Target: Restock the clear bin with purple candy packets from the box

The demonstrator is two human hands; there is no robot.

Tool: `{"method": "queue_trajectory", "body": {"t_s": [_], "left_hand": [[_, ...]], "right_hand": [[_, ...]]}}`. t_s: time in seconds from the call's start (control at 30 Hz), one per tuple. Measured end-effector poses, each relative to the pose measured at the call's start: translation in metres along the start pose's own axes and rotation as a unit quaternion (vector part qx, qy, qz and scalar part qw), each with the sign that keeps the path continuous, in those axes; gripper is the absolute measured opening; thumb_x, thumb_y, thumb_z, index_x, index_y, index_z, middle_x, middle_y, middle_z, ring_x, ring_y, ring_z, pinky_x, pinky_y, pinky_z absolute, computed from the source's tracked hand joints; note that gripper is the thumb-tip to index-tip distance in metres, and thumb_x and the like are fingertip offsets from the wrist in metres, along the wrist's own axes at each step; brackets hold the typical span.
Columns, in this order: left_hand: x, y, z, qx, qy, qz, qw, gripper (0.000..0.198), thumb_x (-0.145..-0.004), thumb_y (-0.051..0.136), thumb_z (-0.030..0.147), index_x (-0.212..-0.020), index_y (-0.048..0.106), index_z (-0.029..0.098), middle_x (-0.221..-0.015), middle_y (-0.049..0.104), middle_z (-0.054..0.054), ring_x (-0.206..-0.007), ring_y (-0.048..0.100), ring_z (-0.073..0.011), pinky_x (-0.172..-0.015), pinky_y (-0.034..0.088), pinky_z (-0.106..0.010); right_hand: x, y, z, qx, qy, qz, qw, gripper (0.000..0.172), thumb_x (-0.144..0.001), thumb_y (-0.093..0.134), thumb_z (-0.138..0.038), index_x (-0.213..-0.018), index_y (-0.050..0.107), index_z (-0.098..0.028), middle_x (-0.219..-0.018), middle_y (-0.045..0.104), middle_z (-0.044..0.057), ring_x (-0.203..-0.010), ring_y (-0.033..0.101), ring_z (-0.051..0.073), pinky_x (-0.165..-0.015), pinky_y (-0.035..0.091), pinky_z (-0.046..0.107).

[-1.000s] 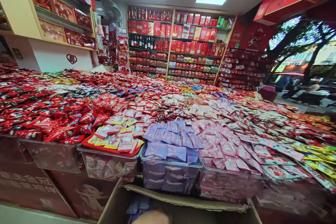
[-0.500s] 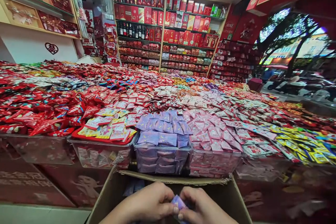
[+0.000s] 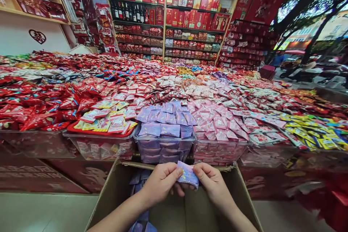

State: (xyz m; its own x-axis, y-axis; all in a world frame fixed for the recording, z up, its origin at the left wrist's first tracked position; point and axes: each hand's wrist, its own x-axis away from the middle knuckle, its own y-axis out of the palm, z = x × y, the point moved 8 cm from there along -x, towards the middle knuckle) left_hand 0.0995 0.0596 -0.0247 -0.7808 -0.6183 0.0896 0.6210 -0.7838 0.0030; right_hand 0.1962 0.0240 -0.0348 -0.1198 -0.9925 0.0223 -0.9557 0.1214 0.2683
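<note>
Between my two hands, above an open cardboard box, is a small purple candy packet (image 3: pixel 188 174). My left hand (image 3: pixel 164 181) pinches its left side, thumb on top. My right hand (image 3: pixel 210 179) grips its right edge between thumb and fingers. The cardboard box (image 3: pixel 107 192) is below, with more purple packets (image 3: pixel 140 178) along its left side, partly hidden by my left arm. Just beyond the box stands a clear plastic bin (image 3: pixel 165 141), filled with neatly stacked purple packets (image 3: pixel 160 129) heaped above its rim.
Left of that bin is one with yellow and pink packets (image 3: pixel 108 121), then red packets (image 3: pixel 46 110). To its right lie pink packets (image 3: pixel 217 123) and yellow packets (image 3: pixel 311 130). Shelves with red boxes and bottles (image 3: pixel 130 12) stand at the back. A street (image 3: pixel 312 54) shows at right.
Both hands have risen toward the box's far edge, and the purple packet now shows flat between them. My view has tilted down, exposing more of the box's inside.
</note>
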Motion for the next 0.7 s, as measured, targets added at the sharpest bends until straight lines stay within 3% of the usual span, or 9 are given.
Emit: {"method": "queue_trajectory", "body": {"t_s": [0.13, 0.23, 0.33, 0.4, 0.5, 0.57, 0.63, 0.7], "left_hand": [[0.000, -0.008, 0.000, -0.014, 0.020, 0.039, 0.999, 0.030, -0.083, 0.042, 0.036, -0.074, 0.057, 0.011, -0.065, 0.065, -0.004, -0.051, 0.060, -0.0102, -0.041, 0.034, -0.015], [-0.001, -0.008, -0.004, 0.006, 0.001, 0.038, 0.999, 0.029, -0.082, 0.044, 0.037, -0.076, 0.056, 0.012, -0.066, 0.065, -0.004, -0.049, 0.060, -0.0102, -0.041, 0.033, -0.015], [-0.001, -0.011, -0.006, 0.027, -0.007, 0.060, 0.998, 0.029, -0.079, 0.048, 0.039, -0.074, 0.056, 0.012, -0.062, 0.064, -0.003, -0.046, 0.059, -0.0099, -0.040, 0.031, -0.015], [-0.001, -0.013, -0.005, 0.047, -0.001, 0.077, 0.996, 0.031, -0.078, 0.049, 0.041, -0.073, 0.056, 0.011, -0.062, 0.063, -0.003, -0.046, 0.059, -0.0100, -0.042, 0.033, -0.016], [0.000, -0.010, -0.003, 0.121, 0.002, 0.065, 0.990, 0.037, -0.076, 0.049, 0.047, -0.093, 0.052, 0.014, -0.067, 0.063, -0.003, -0.052, 0.060, -0.0121, -0.047, 0.040, -0.020], [0.002, -0.009, 0.003, 0.154, 0.023, 0.065, 0.986, 0.042, -0.072, 0.057, 0.042, -0.103, 0.047, 0.016, -0.072, 0.062, -0.002, -0.059, 0.059, -0.0117, -0.055, 0.043, -0.022], [0.004, -0.012, 0.011, 0.152, 0.050, 0.090, 0.983, 0.040, -0.069, 0.064, 0.032, -0.102, 0.048, 0.016, -0.075, 0.061, 0.000, -0.064, 0.056, -0.0096, -0.060, 0.043, -0.020], [0.006, -0.013, 0.016, 0.144, 0.064, 0.109, 0.981, 0.040, -0.069, 0.065, 0.024, -0.104, 0.046, 0.017, -0.074, 0.059, 0.001, -0.063, 0.054, -0.0081, -0.060, 0.042, -0.019]], "right_hand": [[0.002, -0.006, 0.001, -0.015, -0.003, 0.013, 1.000, 0.025, -0.068, 0.064, -0.030, -0.087, 0.054, -0.017, -0.066, 0.061, 0.000, -0.056, 0.055, 0.010, -0.053, 0.043, 0.022], [0.005, -0.013, -0.002, 0.029, -0.025, 0.040, 0.998, 0.017, -0.069, 0.064, -0.027, -0.076, 0.052, -0.017, -0.061, 0.058, -0.002, -0.055, 0.054, 0.009, -0.050, 0.041, 0.019], [0.012, -0.019, -0.013, 0.136, -0.099, 0.067, 0.984, 0.011, -0.071, 0.060, -0.022, -0.067, 0.051, -0.018, -0.061, 0.057, -0.002, -0.057, 0.054, 0.010, -0.052, 0.042, 0.020], [0.019, -0.015, -0.027, 0.220, -0.197, 0.067, 0.953, 0.007, -0.073, 0.057, -0.014, -0.070, 0.054, -0.020, -0.070, 0.060, 0.001, -0.066, 0.056, 0.012, -0.059, 0.045, 0.023], [0.038, 0.003, -0.046, 0.315, -0.370, 0.038, 0.873, 0.031, -0.071, 0.052, 0.001, -0.090, 0.056, -0.024, -0.089, 0.060, 0.005, -0.081, 0.056, 0.016, -0.068, 0.046, 0.029], [0.047, 0.013, -0.052, 0.350, -0.434, 0.029, 0.829, 0.042, -0.068, 0.050, 0.004, -0.098, 0.054, -0.025, -0.097, 0.057, 0.007, -0.087, 0.054, 0.018, -0.070, 0.046, 0.031], [0.048, 0.018, -0.051, 0.368, -0.427, 0.010, 0.826, 0.040, -0.068, 0.049, 0.002, -0.098, 0.055, -0.024, -0.100, 0.053, 0.009, -0.091, 0.052, 0.020, -0.071, 0.046, 0.033], [0.042, 0.019, -0.047, 0.361, -0.376, -0.009, 0.853, 0.034, -0.070, 0.046, -0.001, -0.094, 0.056, -0.023, -0.104, 0.051, 0.009, -0.094, 0.051, 0.021, -0.075, 0.045, 0.034]]}}
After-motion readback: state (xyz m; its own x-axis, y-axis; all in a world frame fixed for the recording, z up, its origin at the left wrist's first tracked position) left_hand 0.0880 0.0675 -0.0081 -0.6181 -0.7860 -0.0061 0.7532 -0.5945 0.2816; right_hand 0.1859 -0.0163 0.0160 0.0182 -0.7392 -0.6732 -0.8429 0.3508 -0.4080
